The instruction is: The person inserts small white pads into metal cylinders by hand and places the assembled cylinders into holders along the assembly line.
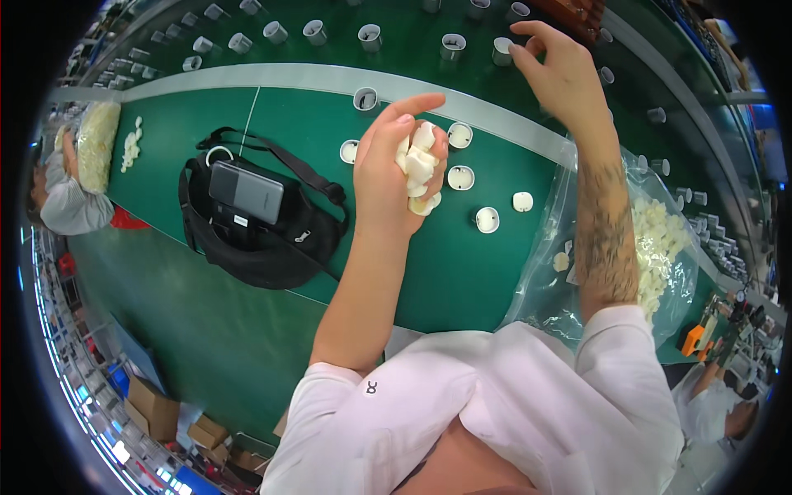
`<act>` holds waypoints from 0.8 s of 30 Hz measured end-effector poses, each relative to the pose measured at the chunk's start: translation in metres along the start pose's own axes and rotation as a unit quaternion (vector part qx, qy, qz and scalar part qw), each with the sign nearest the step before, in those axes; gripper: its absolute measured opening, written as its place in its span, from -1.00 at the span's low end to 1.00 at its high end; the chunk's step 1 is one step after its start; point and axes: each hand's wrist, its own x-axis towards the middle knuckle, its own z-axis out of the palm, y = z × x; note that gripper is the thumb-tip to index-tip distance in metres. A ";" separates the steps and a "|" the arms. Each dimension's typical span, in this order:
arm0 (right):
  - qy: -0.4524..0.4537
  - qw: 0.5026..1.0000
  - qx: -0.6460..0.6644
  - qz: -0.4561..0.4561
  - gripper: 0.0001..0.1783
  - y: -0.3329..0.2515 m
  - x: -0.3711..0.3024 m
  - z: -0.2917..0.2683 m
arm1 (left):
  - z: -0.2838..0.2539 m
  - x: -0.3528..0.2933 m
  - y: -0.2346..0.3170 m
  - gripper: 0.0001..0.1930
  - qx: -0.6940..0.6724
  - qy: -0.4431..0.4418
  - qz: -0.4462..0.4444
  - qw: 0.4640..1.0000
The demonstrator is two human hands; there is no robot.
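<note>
1. Clearly, our left hand (396, 169) is closed in a loose fist around a bunch of small white caps (419, 165), held above the green bench (247, 330); several caps bulge out between the fingers and thumb.
2. Our right hand (557, 70) reaches far forward to a grey cup (502, 51) on the moving belt (396, 16). Its fingertips are pinched together at the cup's rim; whether a cap sits between them we cannot tell.
3. We judge the caps to be light, stiff, smooth plastic: they hold their shape in the fist and pile loosely, so they would slip out easily if the grip slackens.
4. Being small and rounded, each is best taken by its sides between thumb and forefinger, one at a time.
5. More caps lie in the clear plastic bag (660, 239) at our right, touching our right forearm.
6. A few grey cups with white inserts (460, 177) stand on the bench just beside our left hand, and one loose cap (522, 201) lies near them.
7. A black waist bag (256, 231) with a grey power bank (246, 191) on it lies to our left, well apart from the belt.
</note>
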 end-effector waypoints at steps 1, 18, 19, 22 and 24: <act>0.019 0.999 0.024 -0.022 -0.62 -0.012 -0.009 -0.005 | 0.001 0.001 0.001 -0.57 0.022 -0.001 0.019 1.000; -0.170 0.911 0.374 0.034 -0.77 -0.087 -0.063 0.000 | 0.012 -0.010 -0.003 -0.67 0.203 0.025 0.189 0.960; -0.173 0.911 0.372 0.033 -0.77 -0.090 -0.062 -0.003 | 0.014 -0.010 -0.003 -0.69 0.179 0.025 0.194 0.964; -0.187 0.913 0.355 0.075 -0.77 -0.097 -0.059 -0.012 | 0.013 -0.009 -0.001 -0.73 0.150 0.022 0.191 0.970; -0.125 0.918 0.371 0.067 -0.76 -0.099 -0.058 -0.008 | 0.009 -0.009 0.000 -0.75 0.147 0.019 0.184 0.972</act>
